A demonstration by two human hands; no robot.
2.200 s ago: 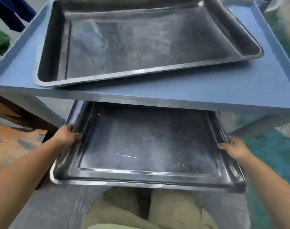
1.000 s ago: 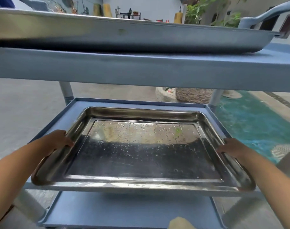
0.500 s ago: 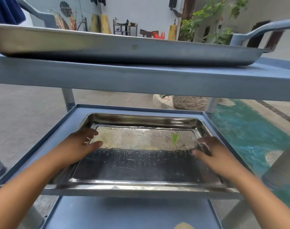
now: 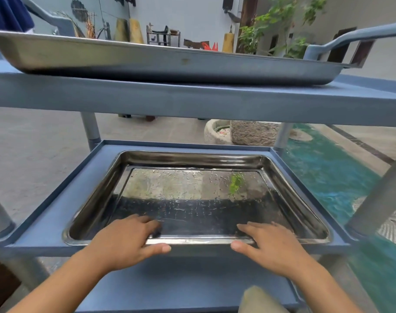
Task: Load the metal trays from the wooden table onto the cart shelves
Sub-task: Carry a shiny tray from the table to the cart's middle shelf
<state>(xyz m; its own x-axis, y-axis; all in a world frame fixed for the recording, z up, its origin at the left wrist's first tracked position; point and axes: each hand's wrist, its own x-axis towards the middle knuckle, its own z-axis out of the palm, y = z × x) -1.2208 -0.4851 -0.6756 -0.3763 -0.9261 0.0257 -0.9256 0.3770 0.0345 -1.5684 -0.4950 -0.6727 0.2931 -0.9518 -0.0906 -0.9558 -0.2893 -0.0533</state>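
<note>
The shiny tray (image 4: 197, 197) sits flat on the cart's middle shelf (image 4: 48, 227), left hand (image 4: 124, 239) and right hand (image 4: 271, 245) pinching its near rim; stiff, light, probably slick, best gripped by that rolled rim.

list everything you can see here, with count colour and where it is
metal tray: 1, shiny silver, on the cart's middle shelf
metal tray: 1, silver, on the top shelf
cart: 1, blue-grey, three shelves showing, handle at right
stone planters: 2, grey, on the ground behind the cart
leafy plant: 1, green, far right background
left hand: 1, fingers inside the middle tray, thumb beneath its near rim
right hand: 1, same hold on the near rim, to the right
</note>
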